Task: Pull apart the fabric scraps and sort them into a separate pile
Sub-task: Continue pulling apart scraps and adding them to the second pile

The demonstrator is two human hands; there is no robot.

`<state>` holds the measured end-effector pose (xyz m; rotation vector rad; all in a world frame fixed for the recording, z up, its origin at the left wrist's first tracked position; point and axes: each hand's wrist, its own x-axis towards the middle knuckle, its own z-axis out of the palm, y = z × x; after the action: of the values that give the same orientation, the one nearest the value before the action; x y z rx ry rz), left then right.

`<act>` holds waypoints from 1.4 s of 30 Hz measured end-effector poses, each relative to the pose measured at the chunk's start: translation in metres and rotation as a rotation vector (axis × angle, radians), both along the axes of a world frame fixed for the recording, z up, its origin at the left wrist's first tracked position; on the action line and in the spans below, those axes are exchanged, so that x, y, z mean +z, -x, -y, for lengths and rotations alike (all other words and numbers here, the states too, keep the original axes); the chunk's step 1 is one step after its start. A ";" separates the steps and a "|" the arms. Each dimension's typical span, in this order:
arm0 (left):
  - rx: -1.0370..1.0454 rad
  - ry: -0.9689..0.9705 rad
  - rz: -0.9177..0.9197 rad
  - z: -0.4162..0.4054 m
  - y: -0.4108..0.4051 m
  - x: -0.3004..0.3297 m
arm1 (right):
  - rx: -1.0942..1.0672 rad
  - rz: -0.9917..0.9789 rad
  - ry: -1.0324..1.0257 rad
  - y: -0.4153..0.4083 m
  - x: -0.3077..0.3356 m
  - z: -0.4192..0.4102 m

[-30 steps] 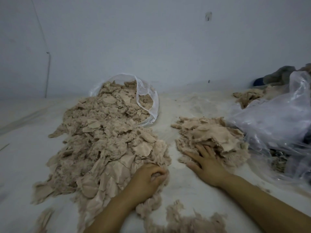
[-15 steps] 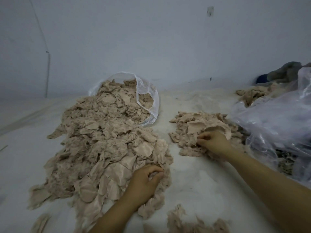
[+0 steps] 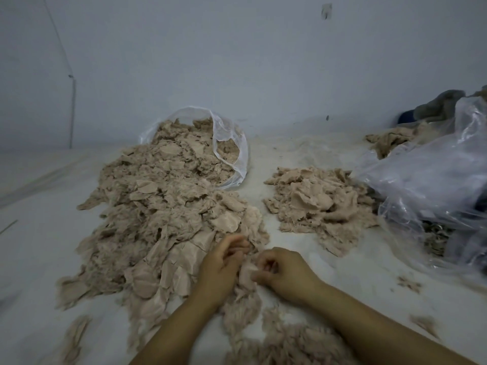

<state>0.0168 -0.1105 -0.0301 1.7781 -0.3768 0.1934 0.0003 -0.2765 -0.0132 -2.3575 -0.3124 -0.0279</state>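
Observation:
A large heap of beige fabric scraps (image 3: 163,206) spills toward me from an open clear bag (image 3: 229,143) at the back left. To the right lies a smaller separate pile of scraps (image 3: 321,204). At the heap's near right edge, my left hand (image 3: 221,267) and my right hand (image 3: 284,275) meet, both with curled fingers. Between them they pinch one pale beige scrap (image 3: 247,272). More fluffy scraps (image 3: 276,338) lie below my wrists.
A crumpled clear plastic bag (image 3: 432,185) fills the right side, with more scraps (image 3: 390,140) and grey cloth (image 3: 442,104) behind it. The white floor covering (image 3: 34,233) runs to a pale wall. Small tufts (image 3: 408,283) lie loose at the right.
My right hand left the small pile and came back down left to meet my left hand. Both now pinch a scrap at the heap's edge.

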 end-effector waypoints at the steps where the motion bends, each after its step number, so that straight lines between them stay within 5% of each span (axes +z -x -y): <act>1: -0.040 -0.092 -0.005 -0.001 0.002 -0.001 | -0.019 0.012 -0.113 0.001 -0.001 0.002; 4: -0.067 -0.219 0.022 -0.001 0.004 -0.001 | -0.039 -0.004 -0.489 0.002 -0.002 0.010; 12: -0.116 -0.172 0.009 -0.002 0.003 0.017 | 0.026 -0.029 -0.502 0.001 -0.003 0.008; 17: 0.014 -0.314 0.045 -0.009 -0.001 0.025 | -0.018 -0.137 -0.808 0.002 0.002 0.017; 21: -0.099 -0.426 0.127 0.007 0.003 0.027 | 0.018 -0.248 -0.994 0.003 0.004 0.016; 26: -0.145 -0.084 -0.062 0.015 -0.003 0.027 | 0.025 -0.350 -0.937 0.003 0.008 0.021; 31: -0.194 -0.103 -0.007 0.020 0.002 0.018 | 0.109 -0.359 -0.817 0.004 0.007 0.020; 38: 0.140 0.045 -0.006 0.008 -0.010 0.017 | 0.013 -0.323 -0.899 0.001 0.005 0.024; 42: -0.042 -0.028 -0.079 0.011 0.003 0.017 | 0.057 -0.342 -0.948 0.003 0.007 0.021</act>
<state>0.0140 -0.1214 -0.0135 1.7979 -0.3610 0.0882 -0.0027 -0.2973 -0.0067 -1.3795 -0.1428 0.2086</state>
